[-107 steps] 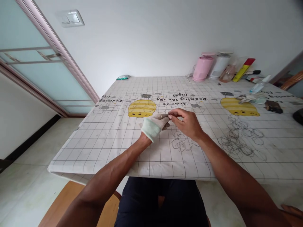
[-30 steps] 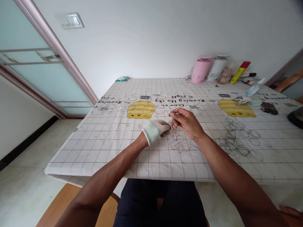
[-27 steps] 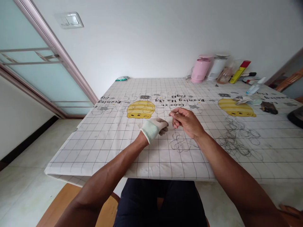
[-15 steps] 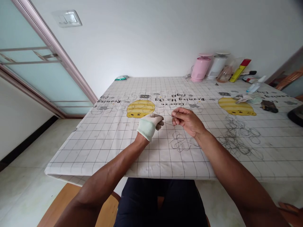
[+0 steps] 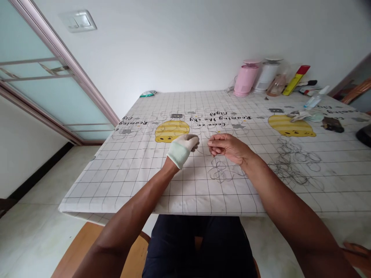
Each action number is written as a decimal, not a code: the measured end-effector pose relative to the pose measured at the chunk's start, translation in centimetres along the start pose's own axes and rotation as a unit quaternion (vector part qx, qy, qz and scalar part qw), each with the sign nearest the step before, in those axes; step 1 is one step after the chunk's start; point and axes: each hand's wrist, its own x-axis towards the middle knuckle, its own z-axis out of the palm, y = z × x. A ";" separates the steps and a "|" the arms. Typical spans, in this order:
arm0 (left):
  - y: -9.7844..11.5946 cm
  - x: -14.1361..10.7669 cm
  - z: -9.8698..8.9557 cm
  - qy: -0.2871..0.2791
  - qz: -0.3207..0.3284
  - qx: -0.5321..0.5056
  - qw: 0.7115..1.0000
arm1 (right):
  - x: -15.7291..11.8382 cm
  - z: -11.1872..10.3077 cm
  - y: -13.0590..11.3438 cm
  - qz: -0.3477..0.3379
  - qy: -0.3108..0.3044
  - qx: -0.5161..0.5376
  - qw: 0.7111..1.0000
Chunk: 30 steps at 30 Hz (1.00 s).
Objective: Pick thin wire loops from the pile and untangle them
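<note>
My left hand point(image 5: 187, 146), in a pale knit work glove, is closed with its fingers curled, a little above the middle of the table. Facing it across a small gap, my bare right hand point(image 5: 224, 147) pinches with thumb and forefinger. A faint thin wire point(image 5: 203, 153) curves between the two hands; its ends are hidden in the fingers. Below my right hand lies a small cluster of looped thin wire point(image 5: 219, 172). Farther right, beside my right forearm, spreads a bigger tangle of dark wire loops point(image 5: 290, 166).
A checked tablecloth point(image 5: 127, 193) covers the table. Toward the back right stand a pink device point(image 5: 245, 80), a white device point(image 5: 266, 77), a yellow-and-red can point(image 5: 296, 80) and a clear bottle point(image 5: 316, 97). A crumpled glove point(image 5: 304, 115) and a dark box point(image 5: 332, 124) lie nearer.
Both hands stay close together and closed, with only slight shifts of the wrists and fingers. The whole view has tilted a little. The wire loops on the table look the same.
</note>
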 end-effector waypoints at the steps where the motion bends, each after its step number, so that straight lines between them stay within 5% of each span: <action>1: 0.2 -0.1 -0.2 0.022 0.026 0.020 0.999 | 0.0 0.0 0.1 0.000 -0.004 -0.010 1.000; 6: 0.7 -0.6 -0.2 0.033 0.072 0.066 0.995 | 0.1 0.7 0.5 0.018 -0.026 -0.040 0.999; 13: -0.3 0.0 0.1 -0.119 0.092 0.019 0.988 | -0.1 1.0 0.5 0.019 -0.059 -0.052 0.997; 17: -1.0 0.7 0.0 -0.088 0.065 -0.071 0.991 | -0.2 1.1 0.4 -0.002 -0.073 -0.044 0.996; 21: -1.2 0.8 0.2 -0.065 0.033 -0.149 0.986 | -0.1 1.4 0.7 -0.031 -0.023 -0.034 0.999; 30: -1.7 1.0 -0.3 -0.058 -0.008 -0.202 0.978 | -0.1 1.9 0.8 -0.070 0.036 -0.132 0.988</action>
